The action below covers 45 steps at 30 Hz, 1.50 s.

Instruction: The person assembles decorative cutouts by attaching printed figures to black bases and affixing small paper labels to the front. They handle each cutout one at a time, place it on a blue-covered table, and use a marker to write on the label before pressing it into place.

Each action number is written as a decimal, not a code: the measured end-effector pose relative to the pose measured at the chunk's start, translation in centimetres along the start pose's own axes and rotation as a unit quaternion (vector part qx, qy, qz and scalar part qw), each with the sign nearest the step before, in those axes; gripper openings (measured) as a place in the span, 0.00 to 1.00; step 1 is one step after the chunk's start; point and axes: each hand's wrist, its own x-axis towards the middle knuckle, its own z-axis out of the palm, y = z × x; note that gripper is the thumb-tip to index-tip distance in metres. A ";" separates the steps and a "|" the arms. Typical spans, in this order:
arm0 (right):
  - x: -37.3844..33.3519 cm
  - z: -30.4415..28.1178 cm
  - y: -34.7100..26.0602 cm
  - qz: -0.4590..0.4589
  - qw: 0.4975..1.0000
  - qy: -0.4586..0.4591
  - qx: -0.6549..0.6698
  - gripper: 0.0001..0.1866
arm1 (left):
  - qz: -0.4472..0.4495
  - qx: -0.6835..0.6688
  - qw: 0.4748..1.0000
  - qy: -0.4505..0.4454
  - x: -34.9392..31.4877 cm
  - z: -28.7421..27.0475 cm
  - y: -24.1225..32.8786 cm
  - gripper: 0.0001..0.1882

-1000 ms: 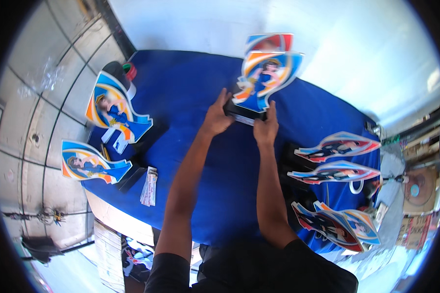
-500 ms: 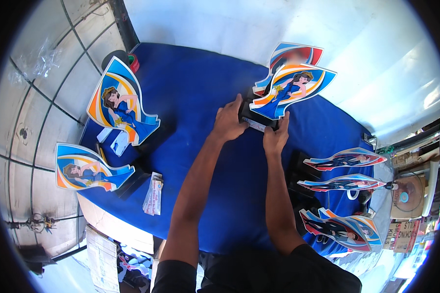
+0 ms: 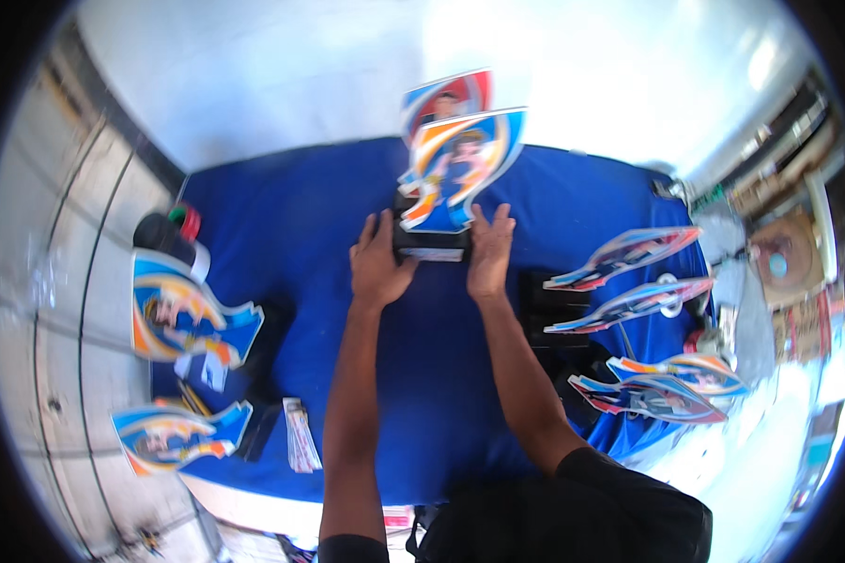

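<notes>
Eight trophies (image 3: 465, 167) with curved printed cutouts; one narrow bundle of paper strips (image 3: 300, 437); one blue tablecloth (image 3: 286, 220).

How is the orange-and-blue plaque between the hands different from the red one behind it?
The orange-and-blue plaque shows a figure in blue; the red plaque shows one in dark clothes. The orange-and-blue plaque is in full view between the left hand and right hand; the red plaque is partly hidden behind it. Both have white edges and some blue.
</notes>
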 end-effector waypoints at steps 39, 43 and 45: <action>-2.6 0.3 -2.1 -0.147 0.866 -0.011 -0.479 0.30 | -0.052 -0.200 0.977 -0.059 1.2 0.1 -2.2 0.45; -2.3 0.0 -1.9 -0.131 0.873 -0.014 -0.470 0.32 | -0.056 -0.188 0.978 -0.067 1.1 -0.4 -1.9 0.45; -2.3 0.2 -1.8 -0.118 0.867 -0.005 -0.484 0.32 | -0.040 -0.141 0.987 -0.062 1.1 -0.6 -1.5 0.44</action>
